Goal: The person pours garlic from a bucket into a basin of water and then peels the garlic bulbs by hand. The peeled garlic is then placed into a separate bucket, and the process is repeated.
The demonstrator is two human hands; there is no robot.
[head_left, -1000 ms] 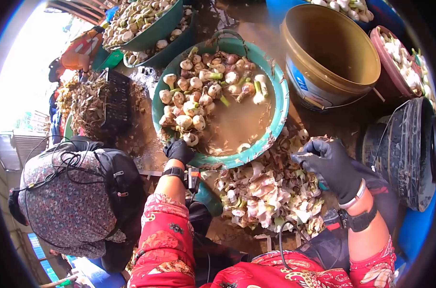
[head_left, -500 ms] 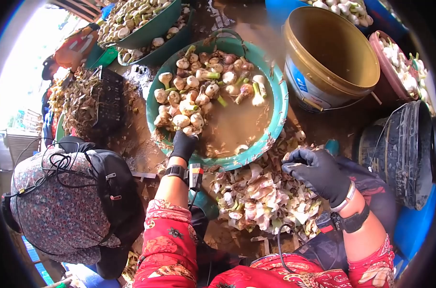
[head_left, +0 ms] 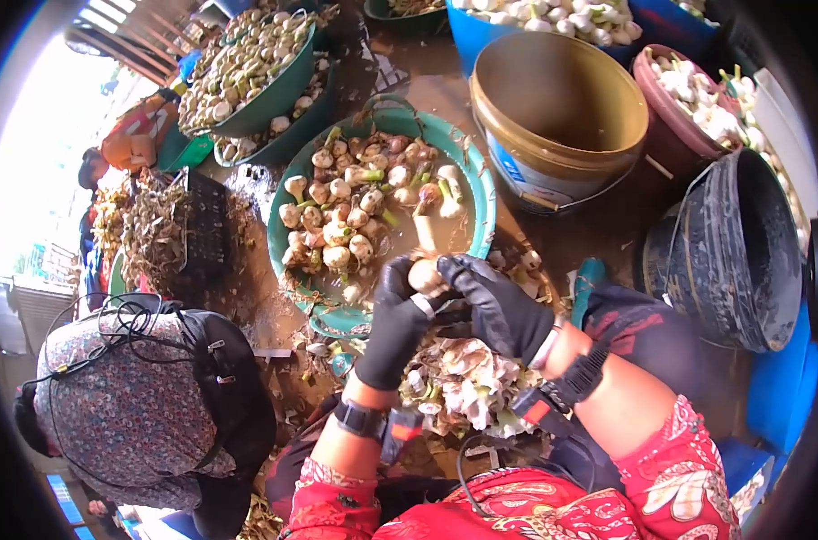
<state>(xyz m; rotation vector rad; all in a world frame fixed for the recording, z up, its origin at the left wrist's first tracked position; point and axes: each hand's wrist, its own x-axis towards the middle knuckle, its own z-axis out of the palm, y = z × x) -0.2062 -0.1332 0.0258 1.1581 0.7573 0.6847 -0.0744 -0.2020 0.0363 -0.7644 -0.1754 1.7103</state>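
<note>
My left hand [head_left: 398, 328], in a black glove, is closed around a garlic bulb [head_left: 426, 277] near the front rim of the green basin [head_left: 487, 202]. From the right, my right hand [head_left: 499, 306], gloved too, pinches the same bulb; its pale stem points up and away from me. Muddy water and many garlic bulbs [head_left: 337, 233] with short cut stems fill the basin. Right below my hands lies a pile of pale peeled skins [head_left: 467, 382].
Beyond the basin on the right stands a gold-rimmed bucket [head_left: 562, 135], with a black bucket [head_left: 728, 252] nearer me. A person [head_left: 139, 405] in a flowered top is at the left, near a black crate [head_left: 203, 229]. Garlic-filled tubs [head_left: 283, 94] stand at the back left.
My left hand has lifted from the basin's bulbs and moved right with one bulb. My right hand has come left to meet it and now grips that bulb. The view has shifted slightly.
</note>
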